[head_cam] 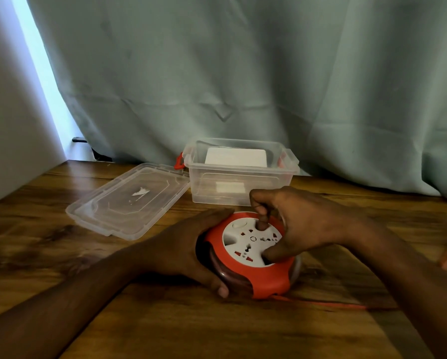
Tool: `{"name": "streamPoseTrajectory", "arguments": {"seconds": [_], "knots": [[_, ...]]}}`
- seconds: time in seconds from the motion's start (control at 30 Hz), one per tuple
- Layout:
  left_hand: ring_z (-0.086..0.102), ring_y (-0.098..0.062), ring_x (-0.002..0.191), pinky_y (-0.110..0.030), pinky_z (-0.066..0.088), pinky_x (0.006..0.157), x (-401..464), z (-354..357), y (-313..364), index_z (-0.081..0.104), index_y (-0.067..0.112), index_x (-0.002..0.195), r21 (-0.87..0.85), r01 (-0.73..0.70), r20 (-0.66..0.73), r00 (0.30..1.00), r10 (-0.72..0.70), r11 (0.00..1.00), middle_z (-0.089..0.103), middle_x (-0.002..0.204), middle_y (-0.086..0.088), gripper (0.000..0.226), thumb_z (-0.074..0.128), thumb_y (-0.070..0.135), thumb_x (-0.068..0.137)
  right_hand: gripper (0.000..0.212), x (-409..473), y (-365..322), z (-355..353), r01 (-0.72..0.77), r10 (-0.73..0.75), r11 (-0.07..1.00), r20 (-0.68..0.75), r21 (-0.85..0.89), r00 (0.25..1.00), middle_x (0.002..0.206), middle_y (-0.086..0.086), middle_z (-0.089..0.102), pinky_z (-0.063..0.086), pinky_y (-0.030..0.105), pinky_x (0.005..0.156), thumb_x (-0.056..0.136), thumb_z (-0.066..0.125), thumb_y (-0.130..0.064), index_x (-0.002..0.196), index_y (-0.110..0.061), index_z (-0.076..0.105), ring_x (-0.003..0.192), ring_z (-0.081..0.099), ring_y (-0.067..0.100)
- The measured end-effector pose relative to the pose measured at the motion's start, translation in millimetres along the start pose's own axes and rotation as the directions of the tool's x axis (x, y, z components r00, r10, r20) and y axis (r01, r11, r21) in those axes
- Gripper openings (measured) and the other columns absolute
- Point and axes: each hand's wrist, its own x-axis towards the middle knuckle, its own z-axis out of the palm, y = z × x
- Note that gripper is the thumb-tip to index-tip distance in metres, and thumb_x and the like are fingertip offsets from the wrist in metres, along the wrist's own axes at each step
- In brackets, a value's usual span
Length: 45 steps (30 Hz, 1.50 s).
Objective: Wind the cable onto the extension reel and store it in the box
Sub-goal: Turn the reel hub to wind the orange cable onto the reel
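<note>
A round red extension reel (266, 279) with a white socket face lies flat on the wooden table (217, 330). My left hand (188, 252) grips its left side, fingers curled round the rim. My right hand (300, 224) sits on top, with a finger and the thumb pushed into recesses of the white face. A red cable (328, 303) runs from the reel's lower edge to the right and passes under my right forearm. The clear plastic box (243, 193) stands open just behind the reel, with a white block inside.
The box's clear lid (129, 200) lies flat on the table to the left of the box. A grey-green curtain (269, 73) hangs along the table's back edge. A white wall (12, 125) borders the left side.
</note>
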Motion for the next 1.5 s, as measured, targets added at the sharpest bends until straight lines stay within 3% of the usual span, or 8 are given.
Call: {"name": "streamPoseTrajectory", "arguments": {"seconds": [0.33, 0.47, 0.63, 0.83, 0.97, 1.17, 1.33, 1.5], "knots": [[0.032, 0.006, 0.141, -0.035, 0.037, 0.118, 1, 1, 2, 0.01, 0.054, 0.153, 0.025, -0.002, -0.024, 1.0, 0.002, 1.0, 0.027, 0.156, 0.032, 0.133, 0.094, 0.059, 0.051, 0.047, 3, -12, 9, -0.066, 0.057, 0.982, -0.058, -0.176, 0.997, 0.078, -0.014, 0.061, 0.046, 0.024, 0.056, 0.068, 0.083, -0.067, 0.08, -0.031, 0.056, 0.075, 0.06, 0.006], [0.032, 0.007, 0.14, -0.032, 0.036, 0.118, 2, 1, 3, 0.008, 0.055, 0.153, 0.042, 0.002, -0.016, 1.0, -0.001, 0.999, 0.025, 0.156, 0.033, 0.131, 0.093, 0.059, 0.053, 0.046, 8, -17, 16, -0.154, 0.142, 0.975, -0.087, -0.159, 0.986, 0.081, -0.009, 0.069, 0.046, 0.018, 0.053, 0.073, 0.079, -0.068, 0.075, -0.024, 0.066, 0.07, 0.069, 0.006], [0.034, 0.005, 0.14, -0.034, 0.038, 0.118, 1, 2, 1, 0.009, 0.055, 0.153, 0.023, 0.005, -0.016, 1.0, -0.005, 1.0, 0.027, 0.156, 0.031, 0.132, 0.092, 0.061, 0.051, 0.042, 14, -18, 23, -0.164, 0.162, 0.984, -0.041, -0.064, 0.986, 0.115, -0.001, 0.079, 0.062, 0.023, 0.065, 0.083, 0.074, -0.062, 0.065, -0.026, 0.063, 0.08, 0.077, 0.008], [0.037, 0.009, 0.138, -0.032, 0.039, 0.116, 0, 2, 2, 0.011, 0.053, 0.154, -0.008, 0.0, -0.012, 1.0, 0.0, 1.0, 0.031, 0.153, 0.034, 0.131, 0.095, 0.055, 0.052, 0.018, 5, -7, 2, -0.026, 0.025, 0.999, -0.033, -0.041, 0.999, 0.09, -0.013, 0.072, 0.056, 0.025, 0.064, 0.088, 0.079, -0.042, 0.103, -0.035, 0.072, 0.079, 0.067, 0.002], [0.036, 0.009, 0.138, -0.033, 0.039, 0.117, 0, 1, 5, 0.012, 0.052, 0.153, 0.002, 0.0, -0.024, 1.0, 0.0, 1.0, 0.032, 0.152, 0.034, 0.131, 0.095, 0.055, 0.052, 0.047, -2, 8, -10, 0.031, -0.039, 0.996, 0.095, 0.086, 0.995, 0.12, -0.022, 0.069, 0.061, 0.026, 0.089, 0.081, 0.088, -0.023, 0.119, -0.039, 0.066, 0.111, 0.065, -0.002], [0.024, 0.0, 0.148, -0.04, 0.029, 0.122, -4, 5, 13, 0.002, 0.079, 0.133, 0.111, -0.008, -0.083, 0.996, 0.017, 0.994, 0.019, 0.161, 0.028, 0.118, 0.084, 0.072, 0.048, 0.071, 0, 13, -8, 0.042, -0.052, 0.992, 0.08, 0.122, 0.995, 0.127, -0.024, 0.066, 0.065, 0.028, 0.081, 0.074, 0.093, -0.026, 0.13, -0.05, 0.055, 0.109, 0.068, 0.0], [0.025, -0.003, 0.148, -0.041, 0.029, 0.121, -7, 11, 19, -0.005, 0.077, 0.131, 0.215, -0.015, -0.149, 0.988, 0.048, 0.976, 0.021, 0.162, 0.022, 0.116, 0.076, 0.077, 0.047, 0.074, 0, 15, -5, 0.035, -0.045, 0.992, 0.088, 0.119, 0.995, 0.129, -0.025, 0.066, 0.065, 0.027, 0.081, 0.076, 0.092, -0.026, 0.135, -0.049, 0.053, 0.11, 0.067, 0.0], [0.031, 0.026, 0.124, -0.018, 0.032, 0.113, -6, 7, 13, 0.007, 0.076, 0.131, 0.177, 0.001, -0.136, 0.99, 0.023, 0.984, 0.029, 0.132, 0.052, 0.114, 0.086, 0.075, 0.048, 0.063, 0, 14, -6, 0.043, -0.049, 0.993, 0.059, 0.108, 0.997, 0.123, -0.022, 0.067, 0.06, 0.017, 0.065, 0.073, 0.093, -0.027, 0.123, -0.044, 0.059, 0.095, 0.066, -0.013]]}}
